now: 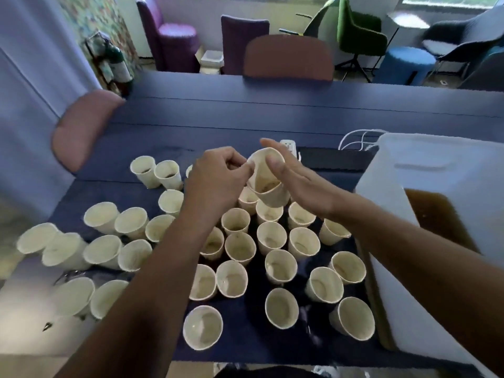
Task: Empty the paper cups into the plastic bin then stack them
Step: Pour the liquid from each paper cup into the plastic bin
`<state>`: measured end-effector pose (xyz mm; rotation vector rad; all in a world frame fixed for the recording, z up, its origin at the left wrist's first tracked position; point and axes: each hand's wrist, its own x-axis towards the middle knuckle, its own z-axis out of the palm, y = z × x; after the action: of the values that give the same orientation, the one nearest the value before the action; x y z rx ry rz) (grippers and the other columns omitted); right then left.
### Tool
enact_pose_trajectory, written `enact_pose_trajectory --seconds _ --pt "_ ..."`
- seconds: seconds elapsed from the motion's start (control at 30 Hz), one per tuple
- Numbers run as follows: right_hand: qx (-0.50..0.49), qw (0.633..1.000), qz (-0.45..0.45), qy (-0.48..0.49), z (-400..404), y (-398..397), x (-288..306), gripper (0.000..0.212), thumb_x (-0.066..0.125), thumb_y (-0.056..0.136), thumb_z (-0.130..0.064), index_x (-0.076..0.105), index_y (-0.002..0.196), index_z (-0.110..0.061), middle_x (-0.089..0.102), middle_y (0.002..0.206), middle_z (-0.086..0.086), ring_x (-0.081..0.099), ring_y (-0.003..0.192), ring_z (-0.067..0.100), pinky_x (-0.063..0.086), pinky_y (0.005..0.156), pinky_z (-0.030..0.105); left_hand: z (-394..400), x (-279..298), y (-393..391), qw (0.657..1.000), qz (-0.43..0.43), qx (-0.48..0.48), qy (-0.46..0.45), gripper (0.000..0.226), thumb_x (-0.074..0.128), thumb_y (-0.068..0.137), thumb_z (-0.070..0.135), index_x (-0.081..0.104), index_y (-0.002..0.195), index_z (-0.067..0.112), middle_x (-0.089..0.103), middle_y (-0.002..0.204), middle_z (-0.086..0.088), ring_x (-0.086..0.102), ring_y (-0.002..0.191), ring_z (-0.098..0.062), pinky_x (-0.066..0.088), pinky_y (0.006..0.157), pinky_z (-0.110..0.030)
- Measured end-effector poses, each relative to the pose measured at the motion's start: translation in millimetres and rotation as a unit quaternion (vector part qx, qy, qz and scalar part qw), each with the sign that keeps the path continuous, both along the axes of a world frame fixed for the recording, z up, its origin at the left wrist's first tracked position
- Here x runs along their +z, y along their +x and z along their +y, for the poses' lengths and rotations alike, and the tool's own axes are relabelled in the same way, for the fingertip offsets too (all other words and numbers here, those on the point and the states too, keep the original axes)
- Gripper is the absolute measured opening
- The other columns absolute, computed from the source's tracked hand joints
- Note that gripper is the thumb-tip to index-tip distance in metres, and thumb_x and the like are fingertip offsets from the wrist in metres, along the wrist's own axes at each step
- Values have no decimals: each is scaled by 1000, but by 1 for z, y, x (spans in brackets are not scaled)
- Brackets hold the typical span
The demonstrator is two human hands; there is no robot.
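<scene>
Both hands meet above the dark blue bench [272, 110], over the far middle of a crowd of cream paper cups [240, 248]. The left hand [218, 178] pinches the rim of one tilted cream paper cup [268, 186] between thumb and curled fingers, so its grip is narrow and on that cup. The right hand [294, 175] lies flat against the same cup's far side, fingers straight, its grip wide. Roughly thirty cups stand upright on the bench; the exact count is unsure, because the arms hide a few. One translucent white plastic bin [436, 170] stands at the right edge, holding brown liquid [436, 214]. Two pink padded chairs [289, 55] stand at the bench, one across and one to the left.
</scene>
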<state>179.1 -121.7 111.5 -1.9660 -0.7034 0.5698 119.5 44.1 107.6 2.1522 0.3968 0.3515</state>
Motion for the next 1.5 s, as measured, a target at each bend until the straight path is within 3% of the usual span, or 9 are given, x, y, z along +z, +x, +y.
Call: enact_pose_trajectory --seconds 0.1,0.27,0.43,0.57,0.77,1.0,1.13,1.3,1.5 --pt "23 1000 17 -1 46 -1 -10 64 23 99 -61 17 157 -35 22 162 -14 23 142 1 21 115 30 48 -9 -17 999 7 54 2 18 68 86 39 67 72 27 70 68 10 70 70 -15 59 73 -46" --pt "32 999 38 -7 114 -4 -31 57 24 102 -59 27 152 -34 44 145 -10 46 124 3 33 92 16 146 -25 -41 986 43 159 21 13 67 88 39 69 83 28 72 81 10 71 78 -18 59 79 -44" --pt "-37 998 -52 -30 174 16 -69 38 46 102 -50 55 131 -27 62 117 -11 59 106 6 47 81 22 223 -50 -50 968 90 232 44 12 66 88 34 71 90 23 75 94 3 68 91 -22 56 87 -44" --pt "-109 992 -49 -35 204 40 -90 24 54 102 -36 65 117 -21 66 103 -10 62 96 9 47 71 19 260 -74 -47 959 143 240 45 15 66 85 33 76 87 22 75 86 4 70 81 -22 59 82 -45" --pt "-145 984 -56 -91 234 69 -116 12 58 97 -38 63 105 -29 67 103 -8 64 96 17 55 90 49 287 -104 -25 944 237 224 55 12 65 77 24 74 69 21 69 66 0 70 73 -27 56 70 -35" --pt "-119 979 -97 -131 267 73 -134 2 58 97 -36 59 98 -37 65 99 -13 63 98 16 49 97 52 294 -134 -2 934 306 177 56 24 61 69 33 73 86 21 73 83 -3 71 80 -27 58 75 -37" --pt "-85 967 -136 -195 284 77 -141 15 56 99 -38 62 111 -31 66 108 -10 58 105 18 36 101 51 291 -134 -2 918 357 132 113 30 63 81 40 67 99 16 74 91 -5 67 88 -26 46 68 -34" --pt "-72 944 -169 -275 306 92 -148 30 47 100 -44 63 116 -24 64 112 0 46 120 25 26 94 50 284 -106 -5 936 288 136 151 37 60 93 41 63 126 25 67 122 -2 60 112 -29 42 82 -35" --pt "-88 931 -124 -332 322 113 -167 44 45 100 -50 64 82 -14 66 78 3 61 86 24 21 100 53 268 -83 -23 968 192 119 106 31 59 95 40 64 125 34 69 110 15 63 107 -18 51 89 -38"
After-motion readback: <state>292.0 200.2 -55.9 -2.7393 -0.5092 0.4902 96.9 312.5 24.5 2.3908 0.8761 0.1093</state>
